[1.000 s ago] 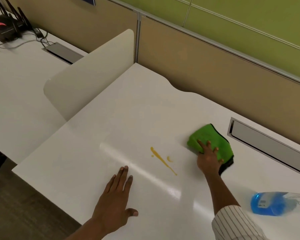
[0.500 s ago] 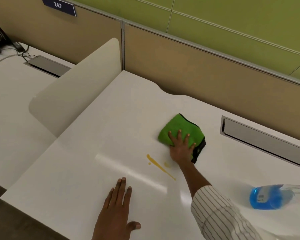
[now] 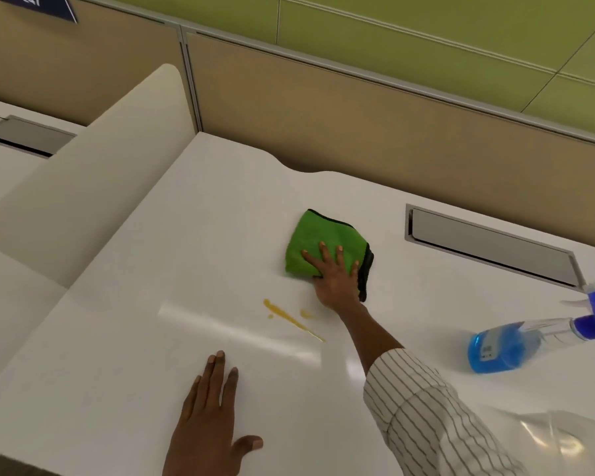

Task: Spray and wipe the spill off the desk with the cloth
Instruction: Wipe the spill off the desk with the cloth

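Observation:
A folded green cloth [image 3: 315, 242] with a black edge lies on the white desk [image 3: 220, 214]. My right hand [image 3: 335, 280] presses flat on the cloth's near right part, fingers spread. A thin yellow spill [image 3: 291, 319] streaks the desk just in front and to the left of that hand, apart from the cloth. My left hand [image 3: 210, 420] rests palm down on the desk near the front edge, holding nothing. A spray bottle [image 3: 516, 341] with blue liquid lies on its side at the right.
A grey cable hatch [image 3: 488, 245] is set into the desk at the back right. A cream divider panel [image 3: 83, 187] rises along the desk's left side, with a neighbouring desk beyond it. A tan partition wall [image 3: 358, 108] closes the back.
My right hand has slid the green cloth leftward across the desk, closer to the spill. The left hand stays flat on the desk, and the camera view has shifted.

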